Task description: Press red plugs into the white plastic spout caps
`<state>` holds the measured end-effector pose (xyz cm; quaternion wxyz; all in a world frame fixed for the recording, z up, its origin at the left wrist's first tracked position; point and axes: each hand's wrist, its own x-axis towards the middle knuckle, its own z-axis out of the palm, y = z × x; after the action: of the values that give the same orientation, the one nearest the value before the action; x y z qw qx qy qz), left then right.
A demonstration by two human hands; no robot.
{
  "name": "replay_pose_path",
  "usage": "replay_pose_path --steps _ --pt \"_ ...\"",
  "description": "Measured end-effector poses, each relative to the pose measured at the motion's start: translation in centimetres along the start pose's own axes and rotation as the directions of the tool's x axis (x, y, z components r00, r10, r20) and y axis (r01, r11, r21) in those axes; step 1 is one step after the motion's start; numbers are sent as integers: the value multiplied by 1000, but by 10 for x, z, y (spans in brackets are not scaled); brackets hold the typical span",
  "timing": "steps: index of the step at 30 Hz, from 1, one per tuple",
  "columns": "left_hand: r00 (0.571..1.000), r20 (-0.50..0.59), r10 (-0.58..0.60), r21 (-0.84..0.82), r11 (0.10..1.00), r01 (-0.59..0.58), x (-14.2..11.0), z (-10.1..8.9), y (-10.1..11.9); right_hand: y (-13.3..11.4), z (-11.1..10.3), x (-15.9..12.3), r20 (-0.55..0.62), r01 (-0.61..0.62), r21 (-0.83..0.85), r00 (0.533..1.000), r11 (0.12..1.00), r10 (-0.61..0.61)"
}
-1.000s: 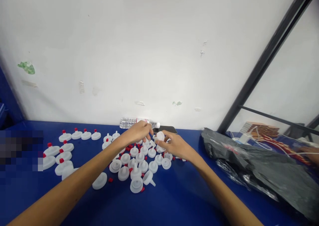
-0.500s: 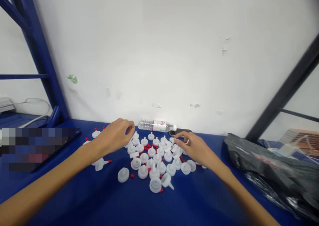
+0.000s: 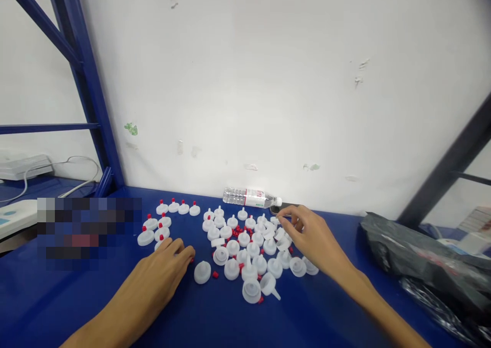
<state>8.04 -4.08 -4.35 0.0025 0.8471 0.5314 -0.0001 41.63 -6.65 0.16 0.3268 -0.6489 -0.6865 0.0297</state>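
Observation:
My left hand [image 3: 164, 266] is low over the table at the left, fingers curled down around a white nozzle cap mostly hidden beneath them; a red tip [image 3: 192, 260] shows at the fingertips. Behind it, white nozzle caps with red tips [image 3: 161, 231] stand upright. My right hand [image 3: 307, 233] is at the right back edge of a pile of white nozzle caps [image 3: 253, 249], thumb and index finger pinched beside a white piece; what they hold is hidden. Small loose red tips [image 3: 240, 230] lie among the pile. A single white cap [image 3: 202, 272] rests near my left hand.
A clear water bottle [image 3: 251, 198] lies along the wall, with a dark phone [image 3: 286, 208] partly behind my right hand. A dark plastic bag [image 3: 425, 266] fills the right side. A blurred-out patch [image 3: 88, 230] covers the left. Blue metal posts [image 3: 90, 82] frame the table.
My left hand has moved down and left, from above the pile's back edge to the lying red-tipped cap. The standing capped row is uncovered. My right hand stays at the pile; the view has shifted left.

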Motion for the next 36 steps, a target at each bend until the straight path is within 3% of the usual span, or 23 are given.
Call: replay_pose_path --steps 4,10,15,19,24,30,36 --pt "1000 8 -15 -101 995 16 2 -3 7 1 1 -1 -2 0 -16 1000 1000 0" --pt "987 -154 -42 -334 943 -11 1 18 -6 -1 4 -3 -5 8 -42 1000 999 -8" --pt "943 -325 -71 -357 933 -52 8 -1 -9 -4 4 -4 -10 21 -37 1000 999 -22" --pt "950 -310 -40 -272 961 -48 45 -21 -2 -4 5 -5 -15 33 -40 999 999 -34" --pt "955 -294 -34 -320 945 -65 82 -18 6 -5 7 -6 -7 43 -62 999 997 -44" --pt "946 -323 -9 -406 904 -130 86 -10 1 -7 8 -8 6 48 -90 999 995 -47" --pt "935 -353 -31 -460 876 -144 82 -14 -2 -5 10 -7 5 48 -110 999 993 -48"
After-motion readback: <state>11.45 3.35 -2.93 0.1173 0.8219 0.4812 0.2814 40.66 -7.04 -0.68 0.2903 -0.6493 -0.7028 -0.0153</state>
